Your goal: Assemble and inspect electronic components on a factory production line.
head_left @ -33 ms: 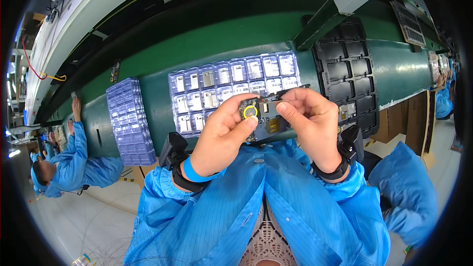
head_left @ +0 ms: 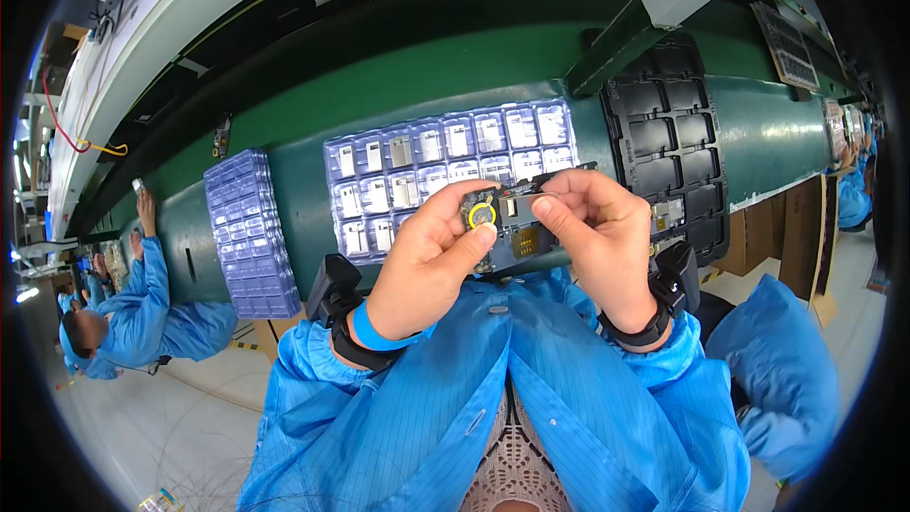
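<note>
Both hands hold a small circuit board in front of my chest. The board has a round part with a yellow ring near its left end and a gold contact patch in the middle. My left hand is closed on the left end, thumb next to the ring. My right hand pinches the right side, its thumb on a flat grey metal piece. Whether that piece is fixed to the board I cannot tell. Behind my hands lies a clear plastic tray with silvery metal parts in its pockets.
Left on the green bench stands a stack of clear trays. Black trays lie at the right, with boards in near pockets. A post rises behind. One co-worker sits left; another person's blue sleeve is at right.
The left co-worker's far hand now shows a small pale item raised a little. The blue-sleeved person at right has shifted slightly. My hands and the board look the same.
</note>
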{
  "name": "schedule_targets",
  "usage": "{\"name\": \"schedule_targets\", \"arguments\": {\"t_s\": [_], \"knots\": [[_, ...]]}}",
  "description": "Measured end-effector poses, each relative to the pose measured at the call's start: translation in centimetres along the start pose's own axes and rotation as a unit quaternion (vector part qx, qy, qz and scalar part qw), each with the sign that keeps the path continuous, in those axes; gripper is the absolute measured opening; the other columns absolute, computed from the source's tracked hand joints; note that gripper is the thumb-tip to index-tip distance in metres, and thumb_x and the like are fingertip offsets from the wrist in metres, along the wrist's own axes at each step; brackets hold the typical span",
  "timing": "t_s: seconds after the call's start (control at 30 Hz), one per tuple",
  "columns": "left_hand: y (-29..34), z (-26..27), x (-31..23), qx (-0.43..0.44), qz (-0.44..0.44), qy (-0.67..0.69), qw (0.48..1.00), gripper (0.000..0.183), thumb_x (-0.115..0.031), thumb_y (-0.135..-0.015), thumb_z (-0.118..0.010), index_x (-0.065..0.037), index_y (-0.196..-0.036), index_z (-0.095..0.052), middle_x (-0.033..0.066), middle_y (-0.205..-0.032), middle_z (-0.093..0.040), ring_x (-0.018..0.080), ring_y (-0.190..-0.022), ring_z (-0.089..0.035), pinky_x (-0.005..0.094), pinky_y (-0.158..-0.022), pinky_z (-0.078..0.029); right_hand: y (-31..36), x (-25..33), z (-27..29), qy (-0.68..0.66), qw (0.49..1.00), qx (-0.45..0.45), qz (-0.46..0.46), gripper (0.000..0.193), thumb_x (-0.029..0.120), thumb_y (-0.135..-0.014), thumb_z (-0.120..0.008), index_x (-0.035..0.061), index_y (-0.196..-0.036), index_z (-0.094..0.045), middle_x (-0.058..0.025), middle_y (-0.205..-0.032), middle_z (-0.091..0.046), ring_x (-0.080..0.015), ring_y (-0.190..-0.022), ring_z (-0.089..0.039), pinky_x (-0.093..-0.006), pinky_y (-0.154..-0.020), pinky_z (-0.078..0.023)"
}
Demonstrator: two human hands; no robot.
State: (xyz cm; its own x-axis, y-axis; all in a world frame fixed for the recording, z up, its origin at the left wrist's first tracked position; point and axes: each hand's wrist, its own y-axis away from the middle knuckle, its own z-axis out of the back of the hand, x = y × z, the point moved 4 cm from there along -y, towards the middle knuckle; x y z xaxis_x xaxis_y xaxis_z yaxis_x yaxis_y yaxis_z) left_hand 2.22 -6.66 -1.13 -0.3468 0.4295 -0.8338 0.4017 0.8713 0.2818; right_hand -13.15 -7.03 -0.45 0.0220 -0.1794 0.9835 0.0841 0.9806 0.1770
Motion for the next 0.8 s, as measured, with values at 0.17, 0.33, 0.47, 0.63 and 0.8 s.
{"name": "schedule_targets", "arguments": {"t_s": [0.17,0.33,0.47,0.63,0.8], "knots": [[-0.1,-0.2,0.0,-0.001,0.002,-0.006,1.0,0.033,0.003,-0.086,-0.043,0.004,-0.119,-0.038,0.0078,-0.103,-0.053,0.0093,-0.092,-0.051,0.0225,-0.08,-0.042,0.0,0.0,0.0,-0.003,1.0,-0.018,0.021,0.01,0.003,-0.075,-0.064,-0.003,-0.082,-0.06,-0.0043,-0.067,-0.062,-0.0054,-0.061,-0.055,-0.0202,-0.055,-0.046],[-0.1,-0.4,-0.2,-0.01,-0.003,-0.027,1.0,0.033,0.003,-0.086,-0.044,0.003,-0.118,-0.038,0.0071,-0.101,-0.054,0.008,-0.09,-0.051,0.0214,-0.077,-0.041,0.0,0.0,0.1,-0.009,0.999,-0.021,0.036,0.009,0.003,-0.075,-0.064,-0.0029,-0.081,-0.06,-0.0042,-0.066,-0.061,-0.0052,-0.06,-0.055,-0.0197,-0.053,-0.045],[0.0,-0.2,0.0,-0.012,-0.005,-0.055,0.998,0.032,0.001,-0.086,-0.045,0.002,-0.118,-0.039,0.0059,-0.098,-0.054,0.0065,-0.085,-0.05,0.0202,-0.073,-0.041,0.2,0.5,0.0,0.043,0.997,-0.027,0.056,0.009,0.002,-0.074,-0.064,-0.0029,-0.08,-0.06,-0.0041,-0.064,-0.059,-0.0042,-0.055,-0.052,-0.0195,-0.049,-0.043],[0.0,-0.2,-0.1,-0.062,-0.037,-0.088,0.994,0.024,-0.005,-0.086,-0.052,0.001,-0.108,-0.045,0.002,-0.087,-0.055,0.0031,-0.075,-0.047,0.017,-0.06,-0.038,0.6,0.9,-0.4,0.097,0.989,-0.034,0.109,0.009,0.003,-0.072,-0.065,-0.0008,-0.079,-0.06,-0.005,-0.063,-0.056,-0.0077,-0.048,-0.049,-0.0214,-0.044,-0.039],[-0.3,-0.4,-0.1,-0.107,-0.065,-0.1,0.987,0.018,-0.005,-0.085,-0.054,0.001,-0.101,-0.047,0.0004,-0.083,-0.053,0.0025,-0.071,-0.045,0.0167,-0.058,-0.037,0.8,2.2,-0.6,0.152,0.974,-0.056,0.157,0.008,0.003,-0.071,-0.066,0.0016,-0.078,-0.061,-0.0057,-0.063,-0.056,-0.0121,-0.051,-0.052,-0.0226,-0.045,-0.04]]}}
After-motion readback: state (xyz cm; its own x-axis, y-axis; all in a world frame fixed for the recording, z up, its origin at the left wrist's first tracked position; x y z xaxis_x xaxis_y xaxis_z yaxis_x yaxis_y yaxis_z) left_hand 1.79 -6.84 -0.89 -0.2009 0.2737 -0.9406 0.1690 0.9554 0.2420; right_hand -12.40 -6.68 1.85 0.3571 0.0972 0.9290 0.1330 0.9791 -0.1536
